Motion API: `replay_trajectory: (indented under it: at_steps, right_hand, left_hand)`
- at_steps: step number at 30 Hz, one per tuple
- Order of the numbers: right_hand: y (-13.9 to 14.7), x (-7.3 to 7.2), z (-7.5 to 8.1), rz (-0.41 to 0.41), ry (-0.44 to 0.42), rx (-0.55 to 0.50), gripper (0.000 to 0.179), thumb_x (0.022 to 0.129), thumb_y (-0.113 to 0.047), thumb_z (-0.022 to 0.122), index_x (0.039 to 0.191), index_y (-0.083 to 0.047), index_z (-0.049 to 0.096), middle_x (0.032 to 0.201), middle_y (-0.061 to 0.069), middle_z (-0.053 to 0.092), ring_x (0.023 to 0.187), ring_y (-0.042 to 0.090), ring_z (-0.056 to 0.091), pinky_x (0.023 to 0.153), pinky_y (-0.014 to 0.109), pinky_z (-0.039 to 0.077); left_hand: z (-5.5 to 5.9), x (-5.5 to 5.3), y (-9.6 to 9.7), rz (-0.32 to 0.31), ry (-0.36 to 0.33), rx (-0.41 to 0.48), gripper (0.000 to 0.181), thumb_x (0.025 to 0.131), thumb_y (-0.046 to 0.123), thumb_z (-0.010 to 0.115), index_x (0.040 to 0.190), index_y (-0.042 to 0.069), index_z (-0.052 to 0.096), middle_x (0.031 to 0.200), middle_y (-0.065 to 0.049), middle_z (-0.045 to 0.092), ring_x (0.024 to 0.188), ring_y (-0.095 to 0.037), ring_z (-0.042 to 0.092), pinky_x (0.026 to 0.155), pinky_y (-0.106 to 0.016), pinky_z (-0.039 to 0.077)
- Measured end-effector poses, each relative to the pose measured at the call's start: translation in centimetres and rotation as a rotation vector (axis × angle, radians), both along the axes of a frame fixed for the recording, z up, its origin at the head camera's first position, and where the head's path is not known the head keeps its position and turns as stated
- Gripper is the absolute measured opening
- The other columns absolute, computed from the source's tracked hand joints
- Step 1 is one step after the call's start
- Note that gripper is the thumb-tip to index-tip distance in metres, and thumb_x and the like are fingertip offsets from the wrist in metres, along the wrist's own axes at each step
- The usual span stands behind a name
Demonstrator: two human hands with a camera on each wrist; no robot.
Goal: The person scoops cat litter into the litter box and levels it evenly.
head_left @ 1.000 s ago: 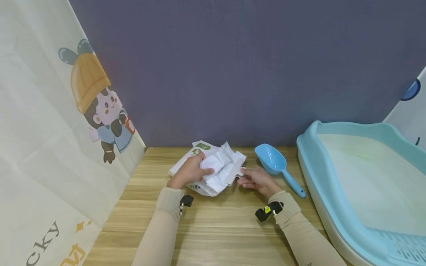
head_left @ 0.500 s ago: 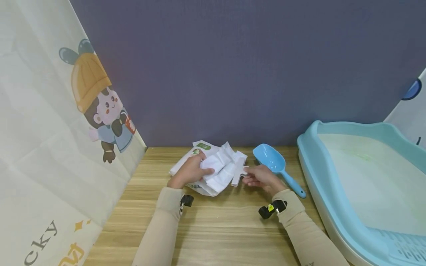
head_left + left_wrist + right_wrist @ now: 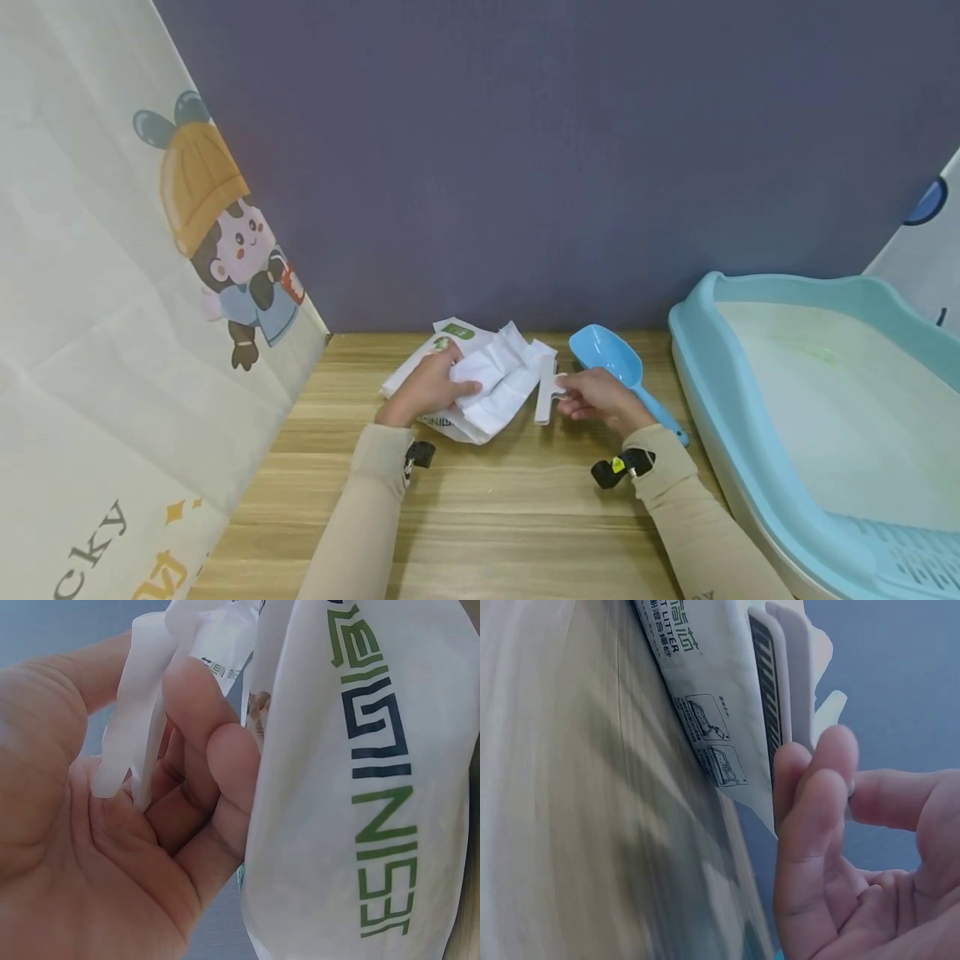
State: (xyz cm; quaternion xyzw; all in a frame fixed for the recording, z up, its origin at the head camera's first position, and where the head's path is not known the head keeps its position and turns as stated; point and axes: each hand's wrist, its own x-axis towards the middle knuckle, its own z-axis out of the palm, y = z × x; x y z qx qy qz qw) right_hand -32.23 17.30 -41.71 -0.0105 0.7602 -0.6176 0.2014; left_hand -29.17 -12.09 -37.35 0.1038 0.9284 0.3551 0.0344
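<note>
A white litter bag point(image 3: 506, 379) lies on the wooden table, its crumpled top turned to the right. My left hand point(image 3: 431, 385) grips that folded top, thumb over it. Green and dark lettering runs down the bag point(image 3: 360, 787) in the left wrist view. Between thumb and fingertips, my right hand point(image 3: 598, 395) pinches a white bag clip point(image 3: 545, 400), just right of the bag's top edge. In the right wrist view the two bars of the clip point(image 3: 799, 675) stand slightly apart, with a dark ridged strip along one; the printed bag point(image 3: 712, 697) is behind it.
A blue scoop point(image 3: 611, 354) lies behind my right hand, its handle pointing toward the litter box. That large blue-rimmed litter box point(image 3: 738, 408) fills the right side. A dark wall point(image 3: 495, 167) rises at the table's back edge, and a printed sheet point(image 3: 97, 333) hangs at the left.
My right hand has drawn the clip off the bag's top edge, to the right, and the clip has turned more upright in view. My left hand stays on the bag.
</note>
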Motion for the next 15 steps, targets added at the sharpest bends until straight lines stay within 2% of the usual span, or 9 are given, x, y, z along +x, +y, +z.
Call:
replay_trajectory:
  at_steps: [8, 15]
  right_hand:
    - [0.29, 0.21, 0.57, 0.008, 0.047, 0.087, 0.026, 0.101, -0.02, 0.058, 0.085, 0.0, 0.06, 0.06, -0.002, 0.065, 0.052, 0.003, 0.061, 0.052, 0.02, 0.052]
    - [0.66, 0.3, 0.86, 0.009, 0.1, 0.128, 0.026, 0.101, -0.019, 0.056, 0.096, 0.006, 0.063, 0.061, -0.001, 0.063, 0.051, 0.003, 0.06, 0.051, 0.019, 0.052]
  left_hand:
    - [-0.19, -0.16, -0.12, -0.006, 0.004, -0.006, 0.035, 0.091, 0.027, 0.078, 0.11, 0.007, 0.057, 0.082, -0.007, 0.066, 0.053, -0.015, 0.061, 0.059, -0.028, 0.048]
    - [-0.16, -0.17, -0.1, -0.005, 0.0, 0.001, 0.037, 0.091, 0.027, 0.077, 0.114, 0.006, 0.057, 0.084, -0.006, 0.066, 0.054, -0.015, 0.061, 0.058, -0.028, 0.048]
